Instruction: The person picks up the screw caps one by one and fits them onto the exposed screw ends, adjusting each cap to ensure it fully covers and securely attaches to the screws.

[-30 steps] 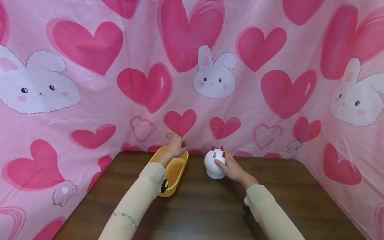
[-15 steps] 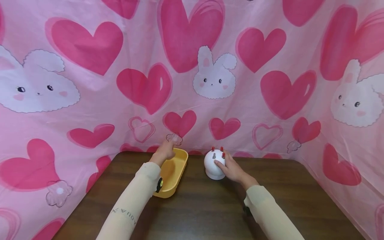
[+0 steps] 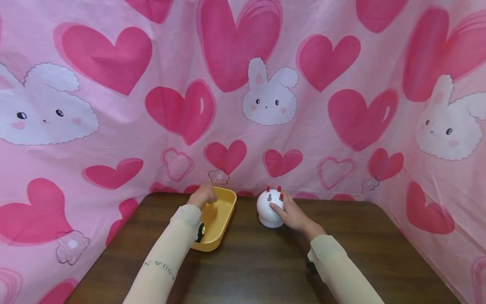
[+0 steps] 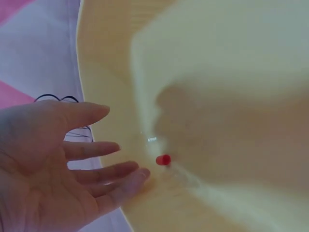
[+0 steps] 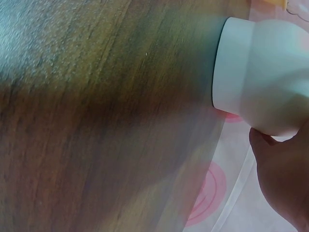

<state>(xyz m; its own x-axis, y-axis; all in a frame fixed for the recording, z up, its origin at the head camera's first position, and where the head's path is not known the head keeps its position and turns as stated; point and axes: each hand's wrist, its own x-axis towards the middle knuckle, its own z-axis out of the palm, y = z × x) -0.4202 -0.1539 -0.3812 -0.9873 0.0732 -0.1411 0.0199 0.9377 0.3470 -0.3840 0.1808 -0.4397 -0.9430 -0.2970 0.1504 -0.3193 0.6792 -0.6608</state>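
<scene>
In the head view, a white ball-shaped piece with a flared base [image 3: 268,215] stands on the table. Three small red pegs [image 3: 281,196] and one grey threaded stud [image 3: 270,197] stick up from its top. My right hand [image 3: 295,214] grips the ball from the right side, thumb on the front. Left of it is a yellow plastic tray [image 3: 219,217], and my left hand [image 3: 204,195] hangs over its far left part. The left wrist view shows this hand with fingers apart and nothing between them. Close to the fingertips, a small red peg [image 4: 163,160] lies in the tray.
The dark wooden table [image 3: 250,266] carries the tray and the white ball. A pink cloth [image 3: 311,139] with hearts and rabbits hangs behind the table and along both sides.
My left hand has moved left and lower over the tray, from near its far right part. The right hand and the white ball have stayed in place.
</scene>
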